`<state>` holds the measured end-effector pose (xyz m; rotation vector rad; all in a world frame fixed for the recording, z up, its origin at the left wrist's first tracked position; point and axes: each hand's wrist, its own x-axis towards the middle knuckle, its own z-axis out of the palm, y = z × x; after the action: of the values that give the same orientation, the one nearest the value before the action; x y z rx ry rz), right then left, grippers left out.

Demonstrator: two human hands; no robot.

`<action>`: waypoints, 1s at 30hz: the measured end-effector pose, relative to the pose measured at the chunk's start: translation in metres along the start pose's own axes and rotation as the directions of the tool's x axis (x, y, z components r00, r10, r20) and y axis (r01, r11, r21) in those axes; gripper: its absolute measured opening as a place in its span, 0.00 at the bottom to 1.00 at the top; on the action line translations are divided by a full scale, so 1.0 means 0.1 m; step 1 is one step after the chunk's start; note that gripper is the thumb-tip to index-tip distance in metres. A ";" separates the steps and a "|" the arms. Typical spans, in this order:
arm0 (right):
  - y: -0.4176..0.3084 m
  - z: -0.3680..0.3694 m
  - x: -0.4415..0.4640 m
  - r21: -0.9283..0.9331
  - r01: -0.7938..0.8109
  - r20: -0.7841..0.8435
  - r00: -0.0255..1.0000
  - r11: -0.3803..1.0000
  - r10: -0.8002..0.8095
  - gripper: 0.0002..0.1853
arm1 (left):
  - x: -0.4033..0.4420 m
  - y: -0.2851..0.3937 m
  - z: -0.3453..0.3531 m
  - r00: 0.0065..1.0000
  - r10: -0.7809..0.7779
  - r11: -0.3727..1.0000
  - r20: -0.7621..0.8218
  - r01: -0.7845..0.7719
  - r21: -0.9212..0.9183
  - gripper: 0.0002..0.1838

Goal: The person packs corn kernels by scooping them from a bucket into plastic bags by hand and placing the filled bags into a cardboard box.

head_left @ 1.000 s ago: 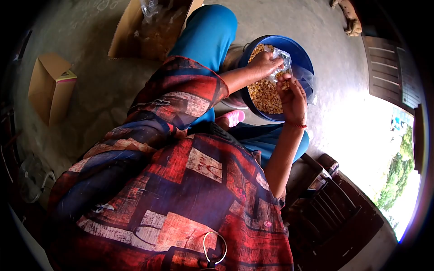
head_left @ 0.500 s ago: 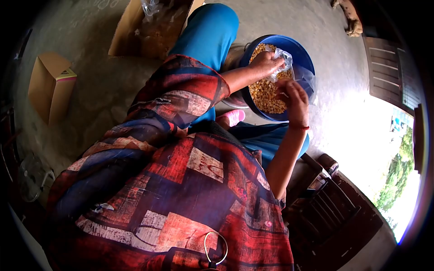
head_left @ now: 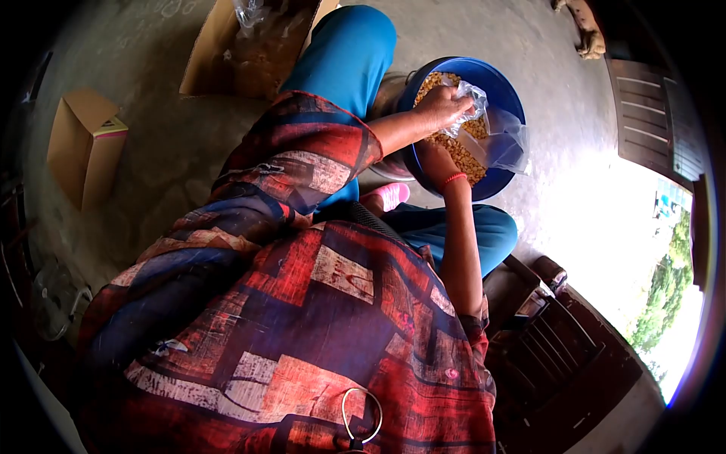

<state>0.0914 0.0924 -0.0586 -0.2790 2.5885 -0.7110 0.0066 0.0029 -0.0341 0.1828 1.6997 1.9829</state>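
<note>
A blue bucket (head_left: 508,85) holds a layer of yellow-brown kernels (head_left: 463,159) that look like corn. Over it, my left hand (head_left: 442,110) is closed on a clear plastic bag (head_left: 505,141), whose crumpled end stands out of the fist. The rest of the bag spreads across the kernels to the bucket's right rim. My right hand (head_left: 436,162), with a red bracelet at the wrist, reaches down into the kernels at the near left side of the bucket. Its fingers are hidden from view.
An open cardboard box (head_left: 204,60) with clear plastic in it stands at the upper left. Farther left is a smaller carton (head_left: 85,151). An animal's paw (head_left: 592,47) shows at the top right. Dark furniture (head_left: 556,356) is at the lower right, beside a bright doorway.
My right hand has moved left and down from beside the bag into the kernels. The bag's loose part now lies more spread out to the right. My left hand has hardly moved.
</note>
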 end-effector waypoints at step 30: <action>0.07 -0.86 -0.20 0.984 -0.030 0.081 0.953 -0.177 0.293 0.10 | -0.05 0.04 0.02 0.994 0.081 0.993 -0.079 -0.074 0.090 0.17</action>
<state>0.0686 0.1419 0.0117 0.6914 1.2302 -2.4250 0.0102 0.0018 -0.0284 0.2033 1.8592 1.9981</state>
